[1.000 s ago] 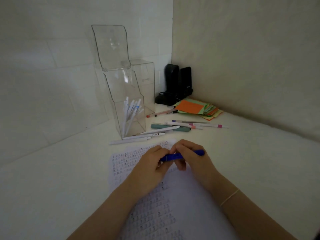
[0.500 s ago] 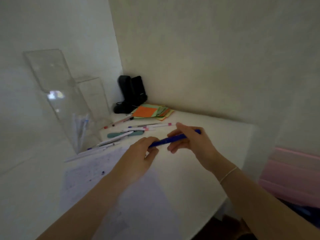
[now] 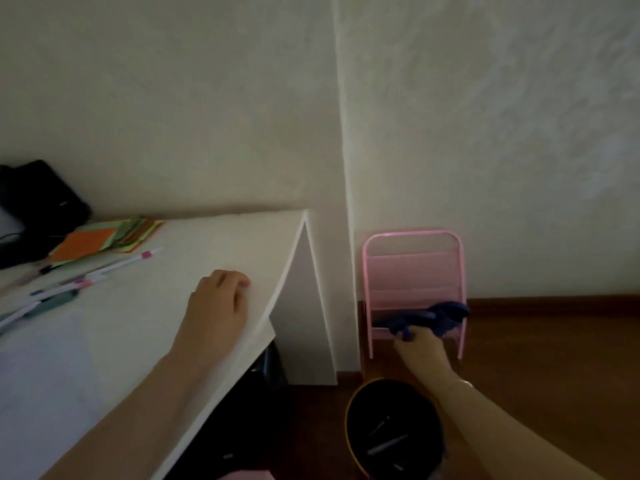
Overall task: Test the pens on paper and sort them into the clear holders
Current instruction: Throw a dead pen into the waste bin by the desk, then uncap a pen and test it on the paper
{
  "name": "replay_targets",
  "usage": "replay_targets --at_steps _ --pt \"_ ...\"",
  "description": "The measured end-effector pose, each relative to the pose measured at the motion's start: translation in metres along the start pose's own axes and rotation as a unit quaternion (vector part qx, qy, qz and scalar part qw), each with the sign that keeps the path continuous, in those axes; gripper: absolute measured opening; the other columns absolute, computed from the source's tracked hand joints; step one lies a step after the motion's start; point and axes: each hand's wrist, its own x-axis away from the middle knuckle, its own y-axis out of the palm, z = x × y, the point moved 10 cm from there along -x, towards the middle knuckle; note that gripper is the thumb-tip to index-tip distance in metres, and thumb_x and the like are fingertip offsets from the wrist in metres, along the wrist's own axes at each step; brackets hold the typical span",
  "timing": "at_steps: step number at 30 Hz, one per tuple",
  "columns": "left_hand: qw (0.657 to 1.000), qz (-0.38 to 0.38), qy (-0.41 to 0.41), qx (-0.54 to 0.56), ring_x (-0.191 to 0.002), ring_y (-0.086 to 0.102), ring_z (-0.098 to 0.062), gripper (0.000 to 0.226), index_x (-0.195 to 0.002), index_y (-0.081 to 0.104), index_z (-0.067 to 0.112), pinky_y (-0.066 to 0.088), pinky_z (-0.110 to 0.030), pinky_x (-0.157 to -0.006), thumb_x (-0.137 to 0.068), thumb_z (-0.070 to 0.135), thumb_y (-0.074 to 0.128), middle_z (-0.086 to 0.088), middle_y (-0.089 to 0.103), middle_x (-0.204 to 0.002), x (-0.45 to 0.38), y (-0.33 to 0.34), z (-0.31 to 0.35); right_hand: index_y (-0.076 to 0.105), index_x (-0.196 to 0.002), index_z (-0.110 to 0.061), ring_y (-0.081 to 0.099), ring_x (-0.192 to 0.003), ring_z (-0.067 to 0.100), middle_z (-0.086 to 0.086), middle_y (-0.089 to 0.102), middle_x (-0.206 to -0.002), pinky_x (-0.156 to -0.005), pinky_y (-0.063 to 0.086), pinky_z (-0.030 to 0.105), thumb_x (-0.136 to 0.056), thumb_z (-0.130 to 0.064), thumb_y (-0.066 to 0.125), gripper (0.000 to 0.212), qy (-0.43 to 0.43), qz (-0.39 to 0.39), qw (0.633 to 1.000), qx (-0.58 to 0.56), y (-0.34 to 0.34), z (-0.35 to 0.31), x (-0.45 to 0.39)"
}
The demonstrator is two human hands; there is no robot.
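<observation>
a white desk (image 3: pixel 214 244) fills the left of the view, with its rounded corner near a wall, and a dark wooden floor (image 3: pixel 554 358) is seen to the right. on the floor a small pink chair (image 3: pixel 414 268) is set against the wall, and nearer the viewer a dark round bin (image 3: pixel 356 420) stands just beside the desk leg, with a few pen-like sticks dimly seen inside it. a sheet of paper (image 3: pixel 45 368) lies on the desk at the lower left; a stack of coloured notes (image 3: pixel 104 235) and a black object (image 3: pixel 38 202) are kept at the back. several loose pens (image 3: pixel 117 266) lie between the notes and the paper. the clear holders are not in view. the left hand (image 3: pixel 216 306) is laid on the desk near its corner, fingers loosely bent and nothing held. the right hand (image 3: pixel 420 348) is stretched out low beyond the bin, in front of the chair seat, and is closed around the blue pen (image 3: pixel 401 327), which is blurred; whether its cap is on cannot be told. the step in hand is judged to be the discarding of a pen that failed its test. for this to be done well, the hand should be brought back squarely over the bin's mouth before the grip is loosened, so that the pen is dropped inside and not onto the floor; the left hand is best left as a brace on the desk while the body is leant over.
</observation>
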Motion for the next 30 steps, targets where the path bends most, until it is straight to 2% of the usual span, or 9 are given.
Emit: replay_targets --at_steps 5,9,13,16,19,21,24,27,30 --pt "1.0 0.011 0.007 -0.004 -0.096 0.053 -0.031 0.02 -0.105 0.062 0.01 0.045 -0.046 -0.086 -0.09 0.006 0.05 -0.011 0.06 -0.107 0.003 -0.001 0.002 0.056 -0.083 -0.015 0.063 -0.084 0.028 0.008 0.064 -0.089 -0.084 0.051 0.038 -0.082 -0.022 0.05 0.009 0.098 -0.102 0.986 0.085 0.047 0.071 0.002" --pt "1.0 0.007 0.01 -0.019 -0.093 0.053 -0.031 0.019 -0.107 0.061 0.009 0.045 -0.044 -0.083 -0.092 0.01 0.049 -0.011 0.061 -0.105 0.005 -0.003 0.005 0.061 -0.089 -0.014 0.06 -0.087 0.025 0.007 0.063 -0.095 -0.087 0.05 0.038 -0.087 -0.015 0.048 0.014 0.085 -0.071 0.99 0.087 0.042 0.053 0.004" --pt "0.999 -0.034 0.022 -0.011 -0.097 0.056 -0.024 0.023 -0.111 0.061 0.015 0.046 -0.04 -0.086 -0.093 0.016 0.046 -0.003 0.061 -0.109 0.004 -0.008 0.009 0.06 -0.08 -0.014 0.06 -0.076 0.018 0.008 0.066 -0.094 -0.071 0.048 0.027 -0.093 -0.01 0.046 0.019 -0.026 0.017 0.998 0.051 0.01 -0.041 -0.01" --pt "0.998 -0.033 -0.015 0.047 -0.101 0.057 -0.016 0.023 -0.109 0.063 0.019 0.044 -0.03 -0.091 -0.092 0.014 0.048 0.002 0.062 -0.11 0.003 -0.034 -0.01 0.067 -0.095 -0.013 0.06 -0.086 0.021 0.009 0.066 -0.1 -0.08 0.046 0.028 -0.09 -0.009 0.047 0.021 -0.16 0.109 0.981 -0.026 -0.011 -0.151 -0.008" --pt "0.998 0.012 -0.051 0.044 -0.101 0.057 -0.014 0.022 -0.104 0.064 0.02 0.041 -0.024 -0.087 -0.091 0.01 0.05 0.002 0.062 -0.109 0.012 -0.074 -0.05 0.068 -0.092 -0.01 0.052 -0.08 0.016 0.003 0.058 -0.094 -0.072 0.036 0.005 -0.086 -0.003 0.049 0.021 -0.304 0.133 0.939 -0.086 -0.003 -0.274 0.033" --pt "0.994 0.03 -0.098 0.029 -0.097 0.058 -0.014 0.021 -0.101 0.064 0.022 0.041 -0.022 -0.082 -0.09 0.01 0.05 0.003 0.062 -0.108 0.025 -0.096 -0.089 0.067 -0.086 -0.009 0.05 -0.074 0.014 0.005 0.056 -0.086 -0.065 0.033 0.009 -0.081 -0.001 0.052 0.018 -0.391 0.114 0.909 -0.09 0.025 -0.34 0.071" --pt "0.985 0.048 -0.167 0.005 -0.096 0.059 -0.017 0.023 -0.1 0.064 0.022 0.044 -0.027 -0.081 -0.09 0.008 0.049 0.002 0.063 -0.109 0.056 -0.122 -0.15 0.068 -0.083 -0.007 0.056 -0.077 0.024 0.013 0.061 -0.086 -0.073 0.04 0.027 -0.076 0.002 0.055 0.017 -0.484 0.035 0.872 -0.065 0.103 -0.402 0.117" --pt "0.977 0.047 -0.208 -0.026 -0.095 0.059 -0.02 0.022 -0.099 0.064 0.022 0.047 -0.034 -0.083 -0.088 0.008 0.05 -0.001 0.063 -0.105 0.087 -0.137 -0.2 0.069 -0.091 -0.004 0.06 -0.093 0.035 0.018 0.064 -0.098 -0.085 0.047 0.037 -0.077 0.002 0.054 0.022 -0.513 -0.049 0.856 -0.03 0.185 -0.427 0.149" --pt "0.97 0.066 -0.23 -0.041 -0.09 0.058 -0.026 0.018 -0.093 0.066 0.018 0.047 -0.035 -0.078 -0.086 0.007 0.054 -0.006 0.061 -0.095 0.111 -0.143 -0.234 0.065 -0.11 -0.005 0.053 -0.108 0.031 0.016 0.057 -0.114 -0.096 0.041 0.036 -0.085 -0.001 0.05 0.029 -0.515 -0.132 0.845 0.047 0.261 -0.434 0.173"
